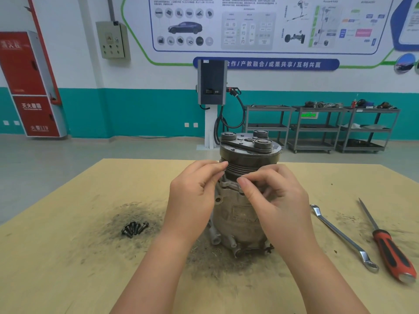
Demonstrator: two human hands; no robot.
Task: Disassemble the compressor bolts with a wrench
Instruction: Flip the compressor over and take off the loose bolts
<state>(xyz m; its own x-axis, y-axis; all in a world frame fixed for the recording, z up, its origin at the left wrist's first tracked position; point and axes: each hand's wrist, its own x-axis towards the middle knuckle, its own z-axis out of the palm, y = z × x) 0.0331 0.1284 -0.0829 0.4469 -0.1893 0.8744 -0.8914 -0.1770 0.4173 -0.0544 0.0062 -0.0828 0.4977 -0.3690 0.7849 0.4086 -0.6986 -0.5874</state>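
A dirty grey compressor [240, 214] stands upright on the wooden table [68, 257], its pulley [249, 152] on top. My left hand [195, 196] reaches to its upper left side and pinches a bolt [224, 175] just under the pulley. My right hand [274, 200] is at the upper right side of the housing, thumb and fingers curled and pinching at something small there; I cannot make out what. Several removed black bolts [135, 228] lie in a pile left of the compressor. The silver wrench [342, 237] lies on the table to the right, untouched.
A red-handled screwdriver [390, 243] lies right of the wrench near the table's right edge. Dark grime is spread around the compressor and the bolts. Beyond the table are a charging post [212, 87], grey shelf carts [317, 128] and a red cabinet [29, 87].
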